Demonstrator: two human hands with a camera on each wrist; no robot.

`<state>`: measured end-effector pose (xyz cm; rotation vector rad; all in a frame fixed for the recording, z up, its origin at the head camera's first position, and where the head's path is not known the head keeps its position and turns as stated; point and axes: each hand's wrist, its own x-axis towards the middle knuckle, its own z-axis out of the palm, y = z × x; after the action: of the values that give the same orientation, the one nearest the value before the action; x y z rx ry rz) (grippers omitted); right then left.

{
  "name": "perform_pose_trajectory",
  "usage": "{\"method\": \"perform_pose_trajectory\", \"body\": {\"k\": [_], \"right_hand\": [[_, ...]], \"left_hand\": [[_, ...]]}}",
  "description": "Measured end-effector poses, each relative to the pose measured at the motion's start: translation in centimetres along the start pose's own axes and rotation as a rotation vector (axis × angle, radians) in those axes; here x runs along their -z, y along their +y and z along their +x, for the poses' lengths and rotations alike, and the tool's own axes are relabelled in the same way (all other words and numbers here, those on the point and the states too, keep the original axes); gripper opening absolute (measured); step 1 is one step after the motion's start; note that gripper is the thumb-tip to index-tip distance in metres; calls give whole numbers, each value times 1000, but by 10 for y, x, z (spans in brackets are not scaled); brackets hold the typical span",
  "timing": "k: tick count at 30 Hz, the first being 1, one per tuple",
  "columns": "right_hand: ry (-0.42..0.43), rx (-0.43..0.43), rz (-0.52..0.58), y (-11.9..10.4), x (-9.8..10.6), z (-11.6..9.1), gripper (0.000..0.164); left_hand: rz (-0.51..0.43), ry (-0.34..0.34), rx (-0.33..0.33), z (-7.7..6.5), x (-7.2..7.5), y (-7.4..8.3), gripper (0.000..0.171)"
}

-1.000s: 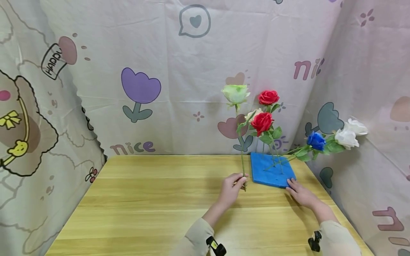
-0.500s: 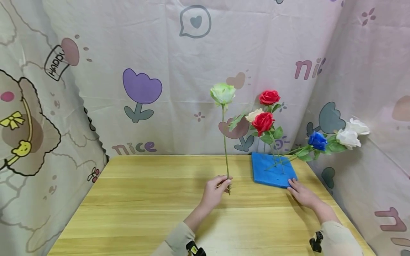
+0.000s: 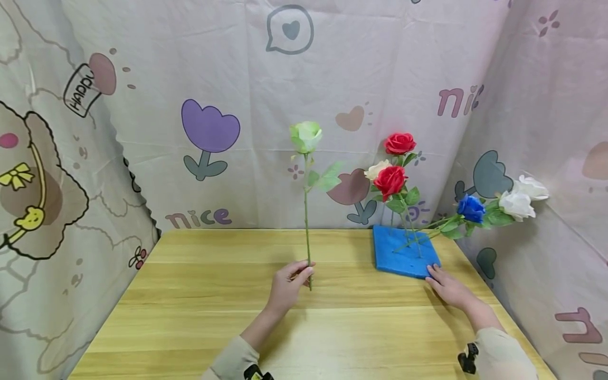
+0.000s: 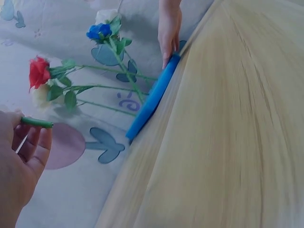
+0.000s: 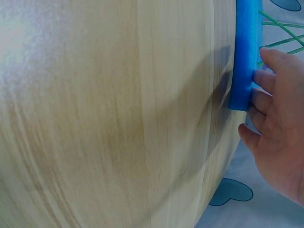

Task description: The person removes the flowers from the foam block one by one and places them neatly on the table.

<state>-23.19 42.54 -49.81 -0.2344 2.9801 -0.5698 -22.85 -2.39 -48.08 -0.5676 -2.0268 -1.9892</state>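
My left hand pinches the lower stem of a pale green rose, held upright over the table left of the blue foam board. In the left wrist view the cut stem end pokes out past the fingers. My right hand rests on the board's front right corner, its fingers fairly straight along the edge in the right wrist view. Two red roses and a cream rose stand in the board. A blue rose and white roses lean far right from it.
The wooden table runs back to a printed cloth hung behind it and along both sides. The leaning flowers reach past the table's right edge, near the side cloth. A shadow lies beneath my right hand.
My left hand has carried the green rose leftward, away from the blue foam board, and the rose has turned so its leaf points right. My right hand has stayed on the board.
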Motion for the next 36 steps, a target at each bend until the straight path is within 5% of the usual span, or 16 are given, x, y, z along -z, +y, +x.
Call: {"method": "perform_pose_trajectory", "body": {"k": [12, 36], "right_hand": [[-6, -4, 4, -2, 0, 1, 64], [-4, 2, 20, -3, 2, -2, 64]], "left_hand": [[-20, 55, 129, -7, 50, 8, 23], [182, 109, 298, -38, 162, 38, 38]]}}
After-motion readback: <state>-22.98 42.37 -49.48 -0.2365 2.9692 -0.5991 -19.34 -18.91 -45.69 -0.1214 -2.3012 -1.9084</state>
